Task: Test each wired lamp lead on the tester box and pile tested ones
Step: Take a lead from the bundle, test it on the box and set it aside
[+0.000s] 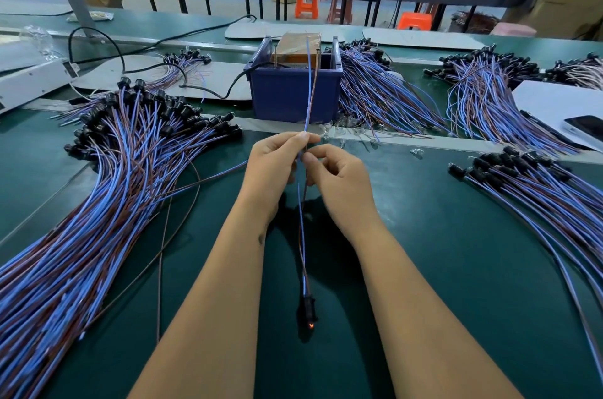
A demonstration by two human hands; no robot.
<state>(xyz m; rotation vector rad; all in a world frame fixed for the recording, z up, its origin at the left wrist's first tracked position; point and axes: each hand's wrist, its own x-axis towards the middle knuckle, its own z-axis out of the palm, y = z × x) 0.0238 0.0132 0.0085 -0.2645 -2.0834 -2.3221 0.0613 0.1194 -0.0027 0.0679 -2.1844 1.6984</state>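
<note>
Head: green bench (456,268), lead piles (98,202), stools (306,2) behind.

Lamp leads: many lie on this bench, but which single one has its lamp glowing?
The lead pinched by both hands, left hand and right hand: its black socket near the wrists shows an orange glow; the piled leads are dark.

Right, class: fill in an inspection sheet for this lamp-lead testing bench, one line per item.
Surface: green bench mat.
Job's things: blue tester box; held lead reaches up to it, its lamp holder glowing orange; large lead pile on the left, more piles on the right.
Clutter: loose clear bulbs; phone.
Grippers: left hand and right hand pinch the lead.
Cables: black power cable to the box.
Surroundings: tables, orange stools, cartons.
</note>
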